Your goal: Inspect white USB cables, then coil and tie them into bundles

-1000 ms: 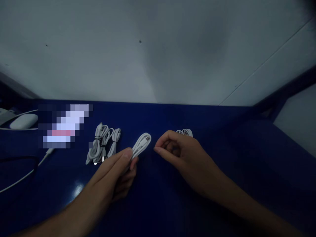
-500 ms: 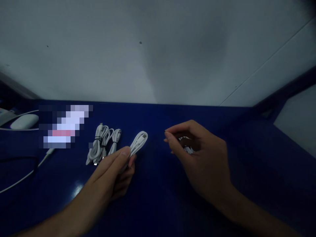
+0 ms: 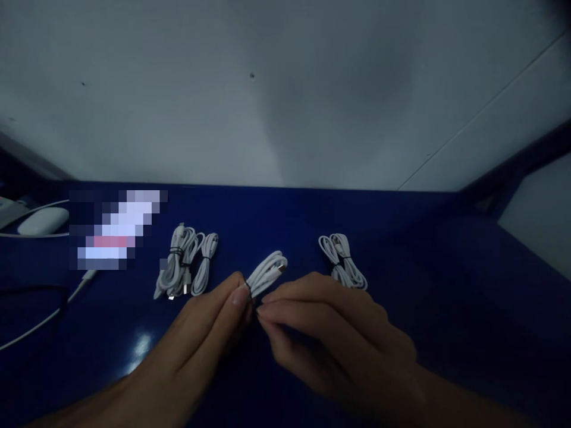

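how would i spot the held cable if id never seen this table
Start at the blue tabletop and find where the left hand and right hand nearly meet. Between them is a coiled white cable. Unlike the left bundles and right bundles, which lie on the tabletop, this one is gripped in the left hand.

Smooth white coiled plastic-looking cable (image 3: 263, 276) with shiny metal plug tip (image 3: 281, 268), glossy dark-blue tabletop (image 3: 272, 214), matt pale-grey wall (image 3: 178, 101).

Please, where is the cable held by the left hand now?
In the head view, the cable is just below centre, in the left hand, beside the right hand, between the left-side cables and right-side cables.
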`<act>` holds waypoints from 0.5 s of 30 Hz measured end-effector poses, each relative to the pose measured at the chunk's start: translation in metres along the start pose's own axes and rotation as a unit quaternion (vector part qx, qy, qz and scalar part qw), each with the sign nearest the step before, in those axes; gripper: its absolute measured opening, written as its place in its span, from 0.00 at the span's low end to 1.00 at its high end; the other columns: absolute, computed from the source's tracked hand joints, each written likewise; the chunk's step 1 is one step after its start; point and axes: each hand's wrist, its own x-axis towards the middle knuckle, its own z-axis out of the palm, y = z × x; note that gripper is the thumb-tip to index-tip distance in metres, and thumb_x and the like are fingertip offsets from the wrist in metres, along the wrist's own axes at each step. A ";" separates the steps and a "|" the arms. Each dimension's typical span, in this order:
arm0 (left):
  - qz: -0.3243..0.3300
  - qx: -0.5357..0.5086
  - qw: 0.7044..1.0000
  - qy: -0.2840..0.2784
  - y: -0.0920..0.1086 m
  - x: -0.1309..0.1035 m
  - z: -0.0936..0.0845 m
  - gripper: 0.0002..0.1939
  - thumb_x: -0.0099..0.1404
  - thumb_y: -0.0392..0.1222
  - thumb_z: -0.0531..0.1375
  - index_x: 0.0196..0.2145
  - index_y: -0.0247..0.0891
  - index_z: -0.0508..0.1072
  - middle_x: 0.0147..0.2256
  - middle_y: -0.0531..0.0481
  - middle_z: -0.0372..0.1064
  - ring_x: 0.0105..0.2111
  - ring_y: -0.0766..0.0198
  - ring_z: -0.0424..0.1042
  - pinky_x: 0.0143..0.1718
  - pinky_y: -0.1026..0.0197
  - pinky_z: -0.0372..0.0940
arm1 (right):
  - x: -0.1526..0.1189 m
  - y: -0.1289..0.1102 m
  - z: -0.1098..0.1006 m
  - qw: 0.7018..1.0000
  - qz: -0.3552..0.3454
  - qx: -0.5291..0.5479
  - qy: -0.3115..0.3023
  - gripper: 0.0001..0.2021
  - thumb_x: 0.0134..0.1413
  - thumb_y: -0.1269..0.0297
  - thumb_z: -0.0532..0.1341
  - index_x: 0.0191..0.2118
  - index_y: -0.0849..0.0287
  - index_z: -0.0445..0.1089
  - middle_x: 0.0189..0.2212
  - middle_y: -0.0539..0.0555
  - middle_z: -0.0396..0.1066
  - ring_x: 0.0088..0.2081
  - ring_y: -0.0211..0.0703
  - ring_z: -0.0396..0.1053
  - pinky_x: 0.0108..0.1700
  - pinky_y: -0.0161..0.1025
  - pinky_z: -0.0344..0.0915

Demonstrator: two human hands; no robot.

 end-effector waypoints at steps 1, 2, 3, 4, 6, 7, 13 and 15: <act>0.000 -0.006 1.000 0.008 0.000 -0.003 0.001 0.20 0.74 0.56 0.67 0.62 0.64 0.82 0.71 0.61 0.71 0.76 0.48 0.63 0.73 0.52 0.64 | 0.000 0.000 0.001 1.000 0.010 0.002 -0.005 0.09 0.68 0.78 0.69 0.45 0.56 0.78 0.39 0.47 0.87 0.40 0.34 0.85 0.43 0.28 0.83; -0.006 -0.016 1.000 0.013 0.000 -0.005 0.002 0.21 0.73 0.55 0.68 0.62 0.64 0.82 0.71 0.61 0.71 0.76 0.48 0.63 0.72 0.53 0.65 | 0.001 -0.001 0.001 1.000 0.020 0.009 -0.009 0.10 0.68 0.79 0.68 0.45 0.54 0.77 0.38 0.47 0.87 0.40 0.35 0.85 0.42 0.30 0.83; -0.015 -0.025 0.999 0.013 -0.001 -0.007 0.003 0.22 0.72 0.53 0.70 0.62 0.65 0.82 0.71 0.61 0.72 0.75 0.48 0.63 0.71 0.54 0.67 | 0.002 -0.002 0.002 0.999 0.031 0.019 -0.009 0.11 0.68 0.79 0.67 0.45 0.53 0.77 0.38 0.48 0.86 0.39 0.37 0.85 0.41 0.32 0.84; -0.022 -0.030 0.999 0.009 -0.001 -0.008 0.004 0.23 0.71 0.51 0.71 0.62 0.66 0.81 0.71 0.62 0.71 0.75 0.48 0.64 0.70 0.54 0.69 | 0.002 -0.002 0.003 0.999 0.041 0.030 -0.007 0.11 0.68 0.79 0.67 0.44 0.52 0.76 0.37 0.48 0.86 0.37 0.38 0.84 0.39 0.34 0.84; -0.029 -0.039 0.999 0.004 -0.002 -0.010 0.004 0.26 0.69 0.48 0.73 0.63 0.67 0.81 0.71 0.63 0.71 0.75 0.49 0.63 0.69 0.55 0.71 | 0.004 -0.002 0.005 0.998 0.053 0.042 0.011 0.12 0.67 0.80 0.67 0.43 0.52 0.76 0.35 0.49 0.85 0.35 0.40 0.83 0.36 0.38 0.83; -0.028 -0.048 0.998 0.002 -0.003 -0.010 0.005 0.27 0.68 0.48 0.73 0.63 0.68 0.81 0.72 0.63 0.70 0.75 0.49 0.64 0.68 0.56 0.71 | 0.004 -0.002 0.006 0.998 0.053 0.041 0.019 0.12 0.67 0.80 0.67 0.43 0.52 0.76 0.34 0.49 0.84 0.33 0.41 0.82 0.35 0.40 0.82; -0.049 -0.085 0.995 0.005 0.000 -0.009 0.005 0.28 0.65 0.48 0.75 0.62 0.63 0.82 0.71 0.58 0.71 0.73 0.47 0.66 0.65 0.56 0.75 | 0.004 0.003 0.014 1.000 0.015 0.014 0.021 0.12 0.64 0.82 0.67 0.41 0.54 0.74 0.28 0.50 0.79 0.28 0.41 0.75 0.31 0.44 0.74; -0.068 -0.081 0.994 0.007 0.005 -0.008 0.005 0.27 0.63 0.50 0.75 0.59 0.61 0.84 0.71 0.57 0.72 0.74 0.45 0.64 0.64 0.55 0.76 | 0.003 0.004 0.014 1.000 0.014 0.015 0.022 0.12 0.64 0.82 0.67 0.40 0.56 0.73 0.27 0.51 0.79 0.28 0.42 0.75 0.31 0.44 0.73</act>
